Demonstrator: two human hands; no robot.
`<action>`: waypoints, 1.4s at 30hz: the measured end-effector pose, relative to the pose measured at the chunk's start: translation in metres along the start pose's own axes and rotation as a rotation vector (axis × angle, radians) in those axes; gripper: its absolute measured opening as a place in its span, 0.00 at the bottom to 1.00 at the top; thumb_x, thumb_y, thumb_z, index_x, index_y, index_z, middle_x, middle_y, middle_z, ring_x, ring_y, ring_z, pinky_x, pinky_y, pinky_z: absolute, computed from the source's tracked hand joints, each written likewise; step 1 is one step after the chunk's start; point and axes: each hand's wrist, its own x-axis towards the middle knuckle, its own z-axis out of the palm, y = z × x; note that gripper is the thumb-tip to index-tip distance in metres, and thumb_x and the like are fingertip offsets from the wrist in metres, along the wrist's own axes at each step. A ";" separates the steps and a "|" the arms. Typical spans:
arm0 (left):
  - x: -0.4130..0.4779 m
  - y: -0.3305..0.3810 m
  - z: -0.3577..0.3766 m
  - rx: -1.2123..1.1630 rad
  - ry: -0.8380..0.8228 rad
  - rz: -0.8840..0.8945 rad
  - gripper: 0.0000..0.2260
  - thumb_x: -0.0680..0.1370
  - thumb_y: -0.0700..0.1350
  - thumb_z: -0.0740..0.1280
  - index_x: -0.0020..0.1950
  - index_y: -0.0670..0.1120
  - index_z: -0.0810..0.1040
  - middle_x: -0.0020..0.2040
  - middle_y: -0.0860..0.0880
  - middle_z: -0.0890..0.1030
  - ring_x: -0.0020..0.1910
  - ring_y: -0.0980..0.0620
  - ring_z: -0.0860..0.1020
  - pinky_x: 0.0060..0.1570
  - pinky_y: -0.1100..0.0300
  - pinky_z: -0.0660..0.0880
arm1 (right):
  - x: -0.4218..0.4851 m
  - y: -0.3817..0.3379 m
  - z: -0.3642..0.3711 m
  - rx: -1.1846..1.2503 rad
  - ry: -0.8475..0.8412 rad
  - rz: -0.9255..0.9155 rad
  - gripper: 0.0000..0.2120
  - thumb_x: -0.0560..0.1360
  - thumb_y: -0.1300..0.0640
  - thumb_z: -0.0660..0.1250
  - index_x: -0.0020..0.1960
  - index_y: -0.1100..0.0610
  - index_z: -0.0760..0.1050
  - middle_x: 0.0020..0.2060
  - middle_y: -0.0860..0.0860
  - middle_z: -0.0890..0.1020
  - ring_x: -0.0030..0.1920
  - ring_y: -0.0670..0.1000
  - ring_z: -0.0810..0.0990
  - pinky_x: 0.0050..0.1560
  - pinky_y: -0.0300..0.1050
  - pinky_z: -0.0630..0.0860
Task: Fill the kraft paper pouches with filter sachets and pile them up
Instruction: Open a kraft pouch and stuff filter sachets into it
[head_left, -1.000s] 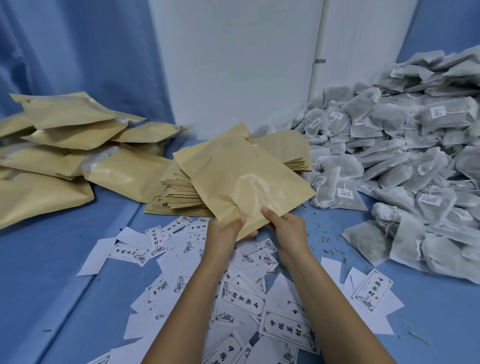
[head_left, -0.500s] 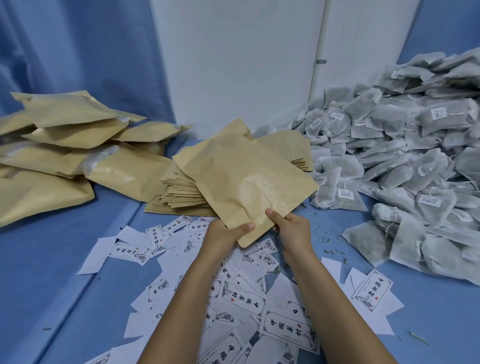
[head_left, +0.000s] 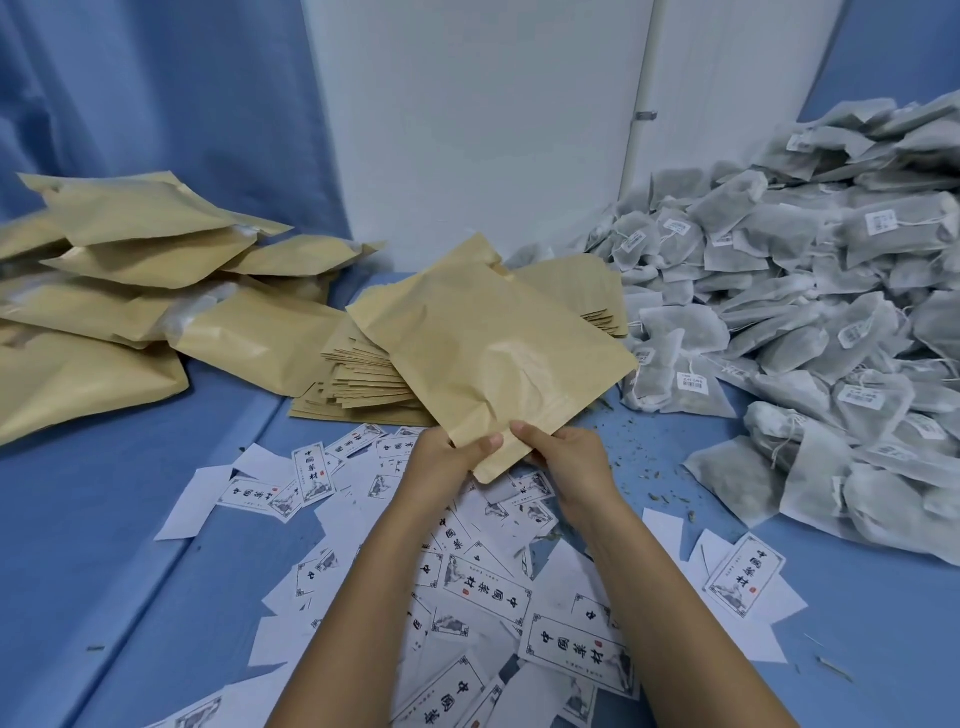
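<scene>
I hold one flat kraft paper pouch (head_left: 483, 353) by its near edge, tilted up over the blue table. My left hand (head_left: 447, 457) pinches that edge with the thumb on top. My right hand (head_left: 563, 454) grips the same edge just to the right. Behind the pouch lies a fanned stack of empty pouches (head_left: 358, 379). A big heap of grey filter sachets (head_left: 810, 322) fills the right side. Bulging filled pouches (head_left: 130, 291) are piled at the left.
White printed label cards (head_left: 488, 587) are strewn over the blue table (head_left: 104, 545) under my forearms. Loose herb crumbs (head_left: 649, 467) lie by the sachet heap. A white wall and a blue curtain close off the back.
The pouch has been drawn slightly nearer and both hands have closed in on its near edge, the left thumb now lying over the paper.
</scene>
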 end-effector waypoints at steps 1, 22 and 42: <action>0.000 0.000 -0.002 -0.004 -0.034 -0.013 0.06 0.76 0.41 0.71 0.53 0.45 0.82 0.40 0.52 0.85 0.37 0.56 0.81 0.36 0.66 0.74 | -0.001 0.000 0.000 -0.016 -0.010 0.006 0.08 0.71 0.64 0.73 0.35 0.65 0.79 0.36 0.59 0.83 0.35 0.53 0.82 0.41 0.46 0.82; 0.000 0.006 -0.010 0.218 -0.137 0.011 0.04 0.77 0.38 0.69 0.42 0.43 0.80 0.30 0.52 0.80 0.26 0.57 0.76 0.29 0.68 0.71 | 0.004 -0.015 -0.016 0.098 0.069 -0.007 0.07 0.69 0.63 0.76 0.43 0.64 0.80 0.39 0.54 0.85 0.38 0.52 0.82 0.42 0.44 0.79; 0.009 0.000 -0.032 0.244 -0.242 -0.064 0.03 0.77 0.42 0.70 0.48 0.46 0.82 0.39 0.51 0.81 0.37 0.53 0.77 0.46 0.60 0.75 | 0.009 -0.033 -0.042 0.319 0.362 -0.139 0.05 0.73 0.64 0.72 0.47 0.57 0.80 0.48 0.53 0.84 0.48 0.50 0.82 0.52 0.43 0.78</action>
